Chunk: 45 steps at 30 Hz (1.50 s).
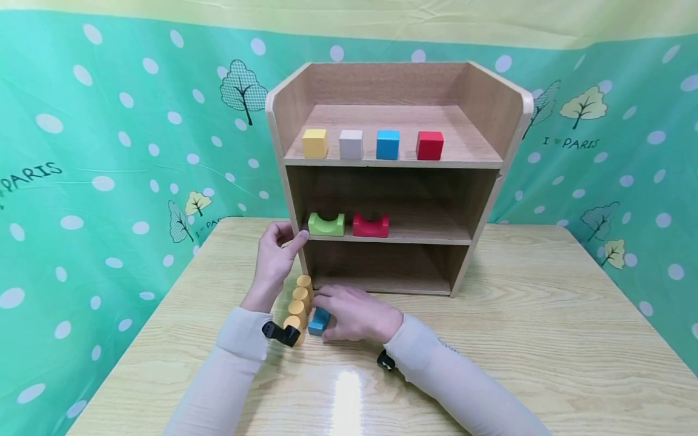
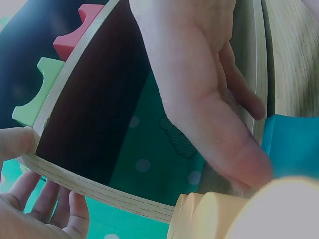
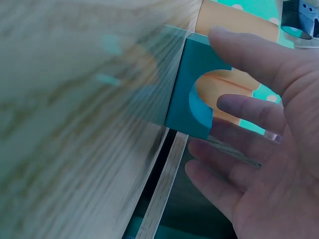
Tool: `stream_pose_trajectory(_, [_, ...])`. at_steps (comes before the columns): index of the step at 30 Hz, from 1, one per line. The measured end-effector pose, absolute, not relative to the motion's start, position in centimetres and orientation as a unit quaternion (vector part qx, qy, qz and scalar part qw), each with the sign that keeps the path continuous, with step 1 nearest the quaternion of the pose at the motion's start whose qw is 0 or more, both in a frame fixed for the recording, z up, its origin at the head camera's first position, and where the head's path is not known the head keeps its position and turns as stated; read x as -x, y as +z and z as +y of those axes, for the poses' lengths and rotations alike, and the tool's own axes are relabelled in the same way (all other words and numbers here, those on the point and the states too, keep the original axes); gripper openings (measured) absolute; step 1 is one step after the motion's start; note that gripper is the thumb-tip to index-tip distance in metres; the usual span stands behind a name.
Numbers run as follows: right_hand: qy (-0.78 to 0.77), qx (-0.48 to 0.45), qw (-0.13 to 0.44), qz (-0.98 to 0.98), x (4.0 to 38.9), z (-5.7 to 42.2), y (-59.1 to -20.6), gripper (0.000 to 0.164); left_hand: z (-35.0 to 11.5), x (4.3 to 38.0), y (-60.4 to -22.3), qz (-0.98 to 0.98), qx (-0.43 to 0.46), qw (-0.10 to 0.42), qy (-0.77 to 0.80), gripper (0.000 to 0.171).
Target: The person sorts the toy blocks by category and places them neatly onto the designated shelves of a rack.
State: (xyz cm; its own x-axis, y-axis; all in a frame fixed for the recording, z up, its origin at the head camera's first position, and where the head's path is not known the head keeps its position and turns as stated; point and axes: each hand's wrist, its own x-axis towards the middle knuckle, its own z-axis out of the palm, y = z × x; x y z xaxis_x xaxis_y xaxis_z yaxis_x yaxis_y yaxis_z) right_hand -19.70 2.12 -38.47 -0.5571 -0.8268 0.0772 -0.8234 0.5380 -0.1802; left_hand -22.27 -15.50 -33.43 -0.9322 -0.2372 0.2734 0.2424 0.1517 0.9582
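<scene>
At the left side of a wooden shelf (image 1: 376, 163), my left hand (image 1: 279, 257) holds the front edge of its side panel. The thumb lies on the front and the fingers (image 2: 52, 199) reach behind. My right hand (image 1: 354, 312) is at a blue block with a curved notch (image 3: 182, 87), which stands on the table before the shelf. Its thumb overlaps one upper corner and the loosely bent fingers (image 3: 249, 112) lie beside the other end. Several orange cylinders (image 1: 297, 309) stand in a row just left of the blue block.
Yellow (image 1: 315, 144), white (image 1: 351, 145), blue (image 1: 388, 145) and red (image 1: 429, 146) cubes line the top shelf. A green notched block (image 1: 326, 225) and a red one (image 1: 371, 226) sit on the middle shelf. The wooden table (image 1: 545, 339) extends right; a patterned curtain (image 1: 136, 121) hangs behind.
</scene>
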Motion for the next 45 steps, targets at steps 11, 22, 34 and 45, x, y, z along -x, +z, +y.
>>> stream_pose_trajectory(11, [-0.092,0.484,-0.014,0.870,19.68,2.14,-38.64,0.047,-15.52,22.30,-33.49,-0.737,0.004,0.181,-0.651,0.036])
stream_pose_trajectory(22, [-0.087,0.474,-0.026,0.876,19.81,2.42,-38.66,0.044,-15.54,22.29,-33.42,-0.734,0.003,0.185,-0.653,0.034])
stream_pose_trajectory(34, [-0.066,0.461,-0.018,0.885,19.86,2.52,-38.68,0.034,-15.55,22.22,-33.41,-0.740,0.007,0.181,-0.648,0.037])
stream_pose_trajectory(45, [-0.065,0.453,-0.012,0.889,19.90,2.58,-38.63,0.027,-15.53,22.27,-33.43,-0.737,0.005,0.183,-0.651,0.035])
